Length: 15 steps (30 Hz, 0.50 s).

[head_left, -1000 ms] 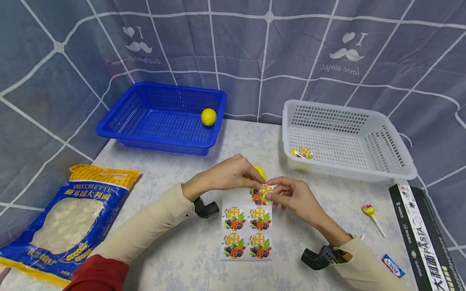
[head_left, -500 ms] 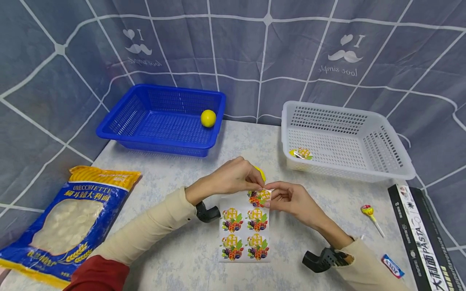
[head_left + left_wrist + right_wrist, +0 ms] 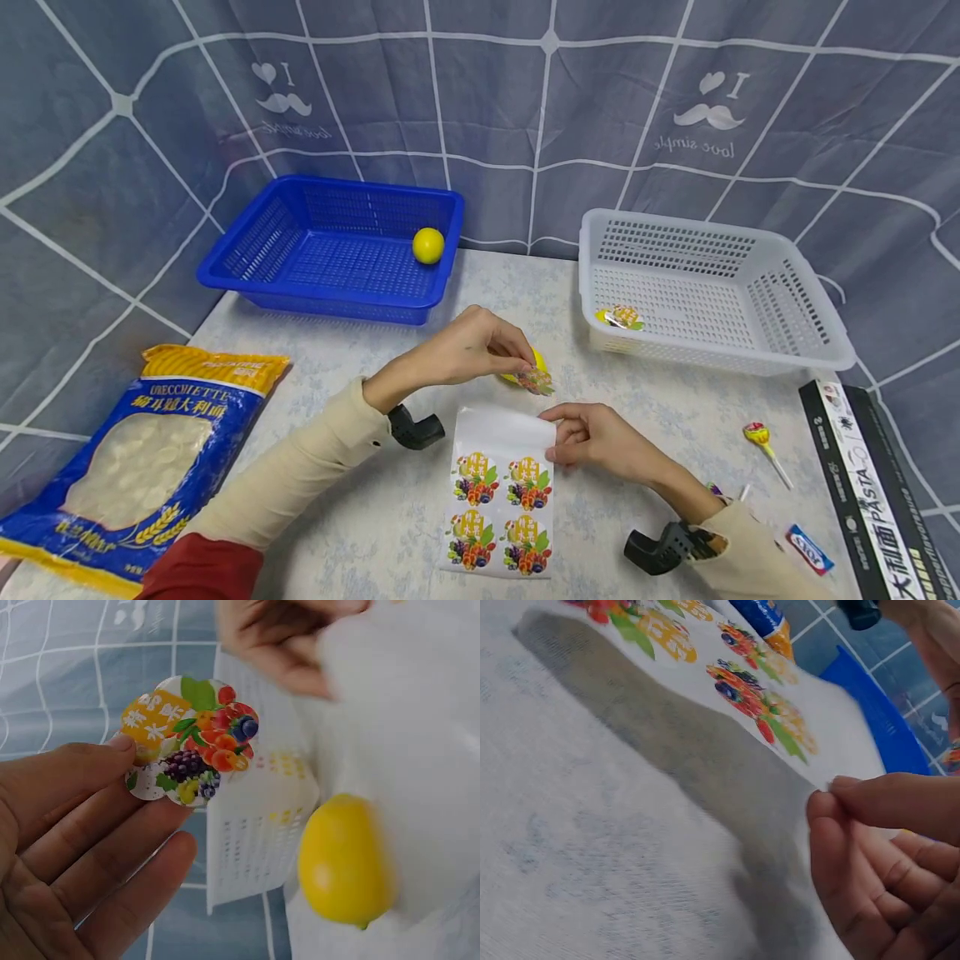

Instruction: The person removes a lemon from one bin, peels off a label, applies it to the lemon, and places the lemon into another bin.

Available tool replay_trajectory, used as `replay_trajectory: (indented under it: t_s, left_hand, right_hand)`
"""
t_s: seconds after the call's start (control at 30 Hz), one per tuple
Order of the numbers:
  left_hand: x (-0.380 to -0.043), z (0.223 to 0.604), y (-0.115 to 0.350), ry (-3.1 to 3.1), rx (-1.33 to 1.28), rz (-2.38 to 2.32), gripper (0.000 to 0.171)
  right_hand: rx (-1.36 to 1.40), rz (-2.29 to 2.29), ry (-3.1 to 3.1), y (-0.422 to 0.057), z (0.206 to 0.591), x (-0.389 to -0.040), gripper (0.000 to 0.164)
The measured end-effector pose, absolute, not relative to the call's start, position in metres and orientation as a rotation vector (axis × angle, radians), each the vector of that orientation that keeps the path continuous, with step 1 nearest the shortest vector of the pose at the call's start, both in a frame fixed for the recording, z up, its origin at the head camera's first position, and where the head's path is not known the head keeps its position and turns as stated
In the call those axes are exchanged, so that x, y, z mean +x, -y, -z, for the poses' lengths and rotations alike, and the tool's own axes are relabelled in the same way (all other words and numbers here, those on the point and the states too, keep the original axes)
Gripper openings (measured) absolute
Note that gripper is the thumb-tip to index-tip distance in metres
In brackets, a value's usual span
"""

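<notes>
Between its thumb and fingertips, my left hand [image 3: 480,348] pinches a peeled fruit sticker [image 3: 190,741] with colourful berries and yellow lettering. In the head view that hand is above a yellow lemon [image 3: 346,862], which lies on the table partly hidden behind the fingers and sticker. My right hand [image 3: 600,442] pinches the right edge of a white sticker sheet [image 3: 498,429], its thumb and index finger [image 3: 900,796] meeting at the margin. Several fruit stickers still sit on the sheet's lower part, while its upper part is bare backing. The sheet's edge lifts off the table in the right wrist view.
A blue basket [image 3: 337,304] holding a yellow lemon [image 3: 428,246] stands back left. At back right, a white basket [image 3: 720,354] contains a stickered lemon [image 3: 621,317]. A pasta bag [image 3: 142,458] lies left; a lollipop [image 3: 767,450], small blue-and-white packet [image 3: 810,548] and pasta box [image 3: 870,492] lie right.
My left hand has peeled one sticker off the sheet's upper right and lifted it away toward the lemon. My right hand has drawn the sheet slightly toward me.
</notes>
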<state>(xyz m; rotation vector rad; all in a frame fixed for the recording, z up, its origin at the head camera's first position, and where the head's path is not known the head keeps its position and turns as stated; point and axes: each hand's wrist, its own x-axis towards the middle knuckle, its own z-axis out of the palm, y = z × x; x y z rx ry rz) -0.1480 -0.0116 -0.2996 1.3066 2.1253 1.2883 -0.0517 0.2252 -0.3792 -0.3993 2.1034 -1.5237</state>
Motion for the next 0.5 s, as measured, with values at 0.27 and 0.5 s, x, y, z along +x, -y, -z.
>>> replay_trajectory:
  t_s: [0.27, 0.5]
  left_hand:
    - [-0.154, 0.29, 0.023, -2.208, 1.219, -1.355, 0.01]
    - [-0.158, 0.285, 0.032, -2.276, 1.161, -1.4, 0.008]
  right_hand:
    - [-0.487, 1.192, -2.512, -0.226, 0.387, -0.051, 0.054]
    - [-0.28, 1.276, -2.727, -0.233, 0.389, -0.072, 0.077]
